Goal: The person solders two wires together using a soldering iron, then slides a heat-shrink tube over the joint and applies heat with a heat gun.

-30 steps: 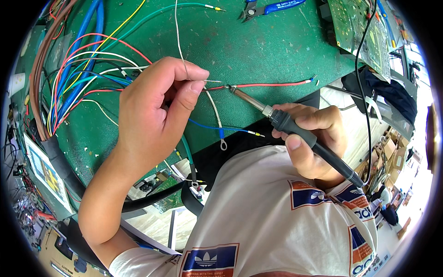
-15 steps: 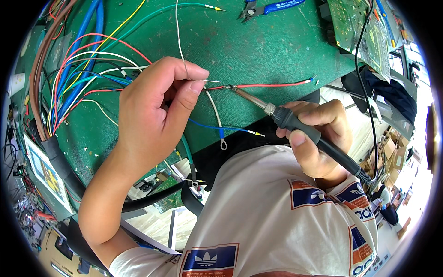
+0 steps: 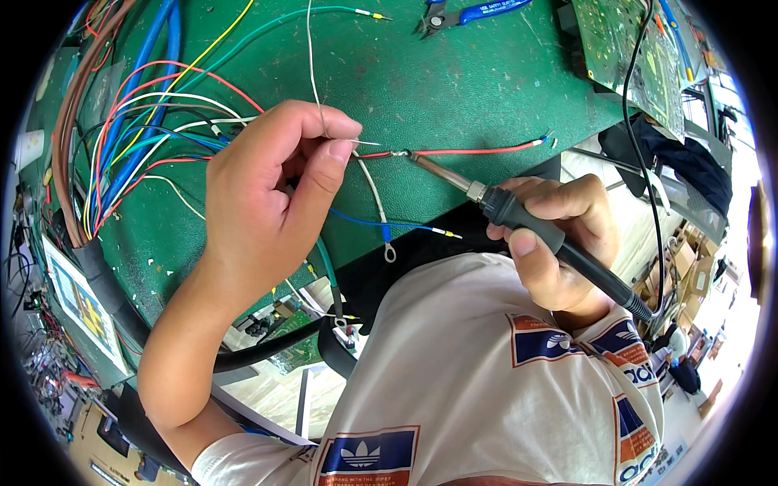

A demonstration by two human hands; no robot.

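Note:
My left hand [image 3: 275,194] is pinched on a thin grey wire, like solder [image 3: 315,73], whose short bright end [image 3: 369,142] sticks out toward a silvery bare joint [image 3: 399,153] in a red wire [image 3: 470,151]. My right hand [image 3: 551,239] grips a black-handled soldering iron [image 3: 527,227], its tip at or very near the right end of that joint. Below lie a white wire with a blue-sleeved ring lug [image 3: 389,243] and a blue wire [image 3: 381,222] with a yellow-and-white ferrule.
The green mat [image 3: 478,89] carries a bundle of coloured wires [image 3: 138,121] at the left, blue-handled cutters [image 3: 494,10] at the top and a circuit board [image 3: 616,57] at upper right. The iron's black cord [image 3: 631,81] runs up the right. Cardboard boxes [image 3: 681,283] stand beyond.
My left hand and the wire end in it have shifted slightly left, away from the joint. My right hand and the iron have moved a little to the right.

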